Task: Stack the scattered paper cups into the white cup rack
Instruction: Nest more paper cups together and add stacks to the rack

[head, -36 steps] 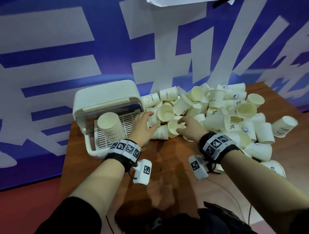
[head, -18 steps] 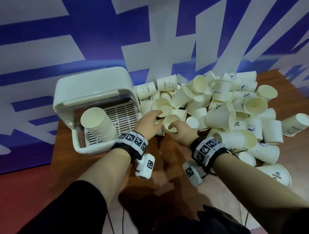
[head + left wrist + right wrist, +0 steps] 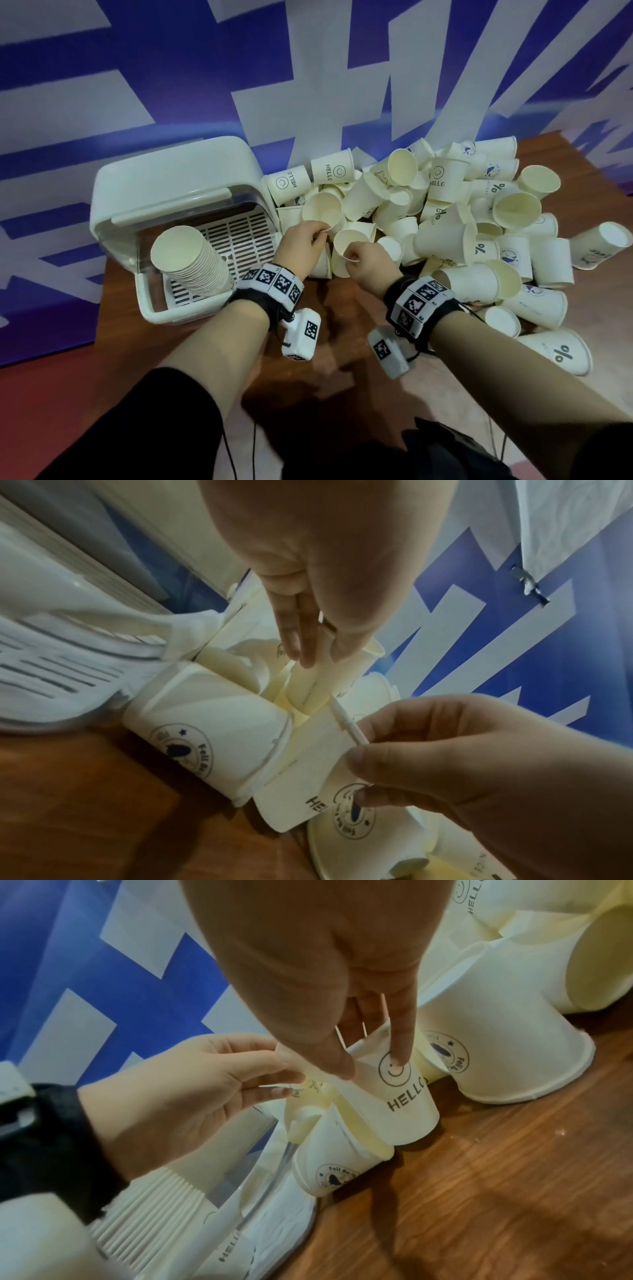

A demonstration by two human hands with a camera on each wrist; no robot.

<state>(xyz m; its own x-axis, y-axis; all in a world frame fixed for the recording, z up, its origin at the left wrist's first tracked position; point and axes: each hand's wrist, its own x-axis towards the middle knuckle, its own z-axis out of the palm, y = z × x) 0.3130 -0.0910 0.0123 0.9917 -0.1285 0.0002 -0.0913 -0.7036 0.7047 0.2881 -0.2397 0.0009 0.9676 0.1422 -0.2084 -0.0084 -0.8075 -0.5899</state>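
I see a brown wooden table [image 3: 342,342] set against the blue-and-white wall, bearing the white cup rack [image 3: 171,192] on its left side with a stack of cups [image 3: 191,263] lying inside, and a sprawling heap of paper cups [image 3: 445,219] covering its right side.

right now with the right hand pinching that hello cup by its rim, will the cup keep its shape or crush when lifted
The hello cup is thin paper, so it is probably very light and will lift easily. The right hand pinches only its rim, so the mouth may squash oval; the rolled rim should resist somewhat. It leans on another cup, which may shift or roll when it is lifted.
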